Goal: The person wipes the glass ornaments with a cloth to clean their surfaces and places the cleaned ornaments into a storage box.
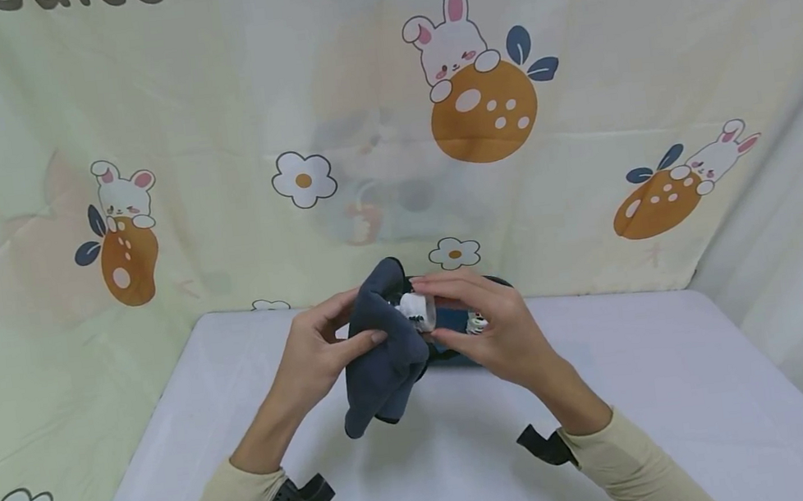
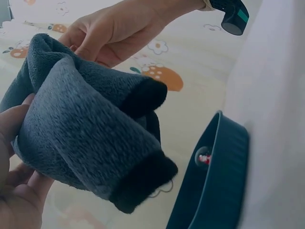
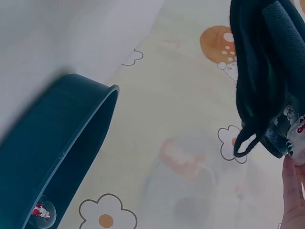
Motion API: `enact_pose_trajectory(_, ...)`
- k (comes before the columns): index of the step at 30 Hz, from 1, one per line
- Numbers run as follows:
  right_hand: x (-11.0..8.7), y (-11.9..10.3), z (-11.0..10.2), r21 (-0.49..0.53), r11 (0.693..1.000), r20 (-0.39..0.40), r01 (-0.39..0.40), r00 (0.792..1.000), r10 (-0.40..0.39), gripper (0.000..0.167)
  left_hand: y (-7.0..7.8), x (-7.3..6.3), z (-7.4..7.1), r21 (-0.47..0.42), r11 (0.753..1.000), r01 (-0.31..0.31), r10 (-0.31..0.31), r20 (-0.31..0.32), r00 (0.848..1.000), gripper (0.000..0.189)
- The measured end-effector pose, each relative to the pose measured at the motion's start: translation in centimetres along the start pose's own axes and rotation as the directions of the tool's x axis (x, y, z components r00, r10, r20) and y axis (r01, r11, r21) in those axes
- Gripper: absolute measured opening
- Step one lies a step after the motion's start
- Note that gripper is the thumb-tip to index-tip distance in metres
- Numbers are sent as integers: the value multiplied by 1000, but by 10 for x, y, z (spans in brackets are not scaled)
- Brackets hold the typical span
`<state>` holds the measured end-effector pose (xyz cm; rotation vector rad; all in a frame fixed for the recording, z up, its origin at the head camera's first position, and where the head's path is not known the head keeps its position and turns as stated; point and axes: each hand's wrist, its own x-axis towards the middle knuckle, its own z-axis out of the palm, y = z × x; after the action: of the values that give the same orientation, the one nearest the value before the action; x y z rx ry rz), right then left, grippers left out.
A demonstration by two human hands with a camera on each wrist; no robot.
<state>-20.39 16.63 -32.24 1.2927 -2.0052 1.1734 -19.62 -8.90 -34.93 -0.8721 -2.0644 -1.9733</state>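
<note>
A dark grey-blue plush towel (image 1: 384, 360) with black edging hangs folded above the table. My left hand (image 1: 317, 344) grips it, the thumb lying on its near face. My right hand (image 1: 491, 315) pinches a small clear ornament like a snow globe (image 1: 419, 312), white inside, between thumb and fingers. The ornament touches or sits partly within the towel; its left side is hidden. In the right wrist view, the ornament (image 3: 298, 143) shows white and red details at the fingertips, next to the towel (image 3: 264, 62) and its hanging loop.
Behind the hands, a dark teal basin (image 2: 233, 167) stands on the white-covered table (image 1: 633, 389). A small clear globe with a red and white figure (image 3: 43, 213) lies inside it. A printed curtain (image 1: 220, 221) hangs along the table's back edge.
</note>
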Motion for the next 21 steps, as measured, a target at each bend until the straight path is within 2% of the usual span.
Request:
enact_pose_trajectory(10,0,-6,2,78,986,-4,-146,989,147,62,2,-2,1,59,996,-67,68,-12,998,51)
enact_pose_trajectory(21,0,-8,0,149,966,12,-212,977,213,53,0,-3,0,65,987,-147,148,-3,989,53)
